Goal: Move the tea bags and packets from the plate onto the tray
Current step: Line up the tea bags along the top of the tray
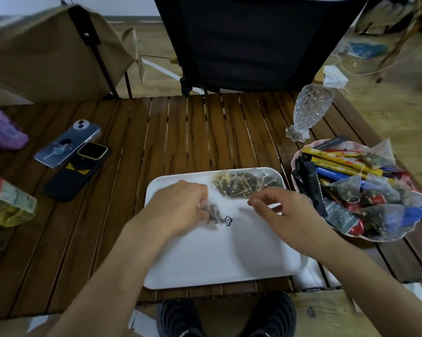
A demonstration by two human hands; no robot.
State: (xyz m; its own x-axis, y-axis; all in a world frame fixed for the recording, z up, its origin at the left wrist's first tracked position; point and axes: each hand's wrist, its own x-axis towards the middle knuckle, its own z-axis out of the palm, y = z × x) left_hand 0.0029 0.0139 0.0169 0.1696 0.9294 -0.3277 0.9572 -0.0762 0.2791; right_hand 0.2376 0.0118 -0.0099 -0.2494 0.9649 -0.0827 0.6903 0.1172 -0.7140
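Observation:
A white rectangular tray point(229, 259) lies on the slatted wooden table in front of me. A row of pyramid tea bags point(244, 184) lies along the tray's far edge. My left hand point(178, 207) is over the tray's left part, fingers closed on a dark tea bag point(215, 212) that rests on the tray. My right hand point(283, 210) hovers over the tray's right part, thumb and forefinger pinched near the tea bags' strings; what it holds is too small to tell. A pink scalloped plate point(295, 159) at the right is heaped with tea bags and stick packets point(346, 164).
A cut-glass vase point(309, 110) stands behind the plate. Two phones point(69, 144) point(78, 171) lie at the left, with a purple object point(3, 132) and a snack bag point(8, 200) at the left edge. Folding chairs stand behind the table.

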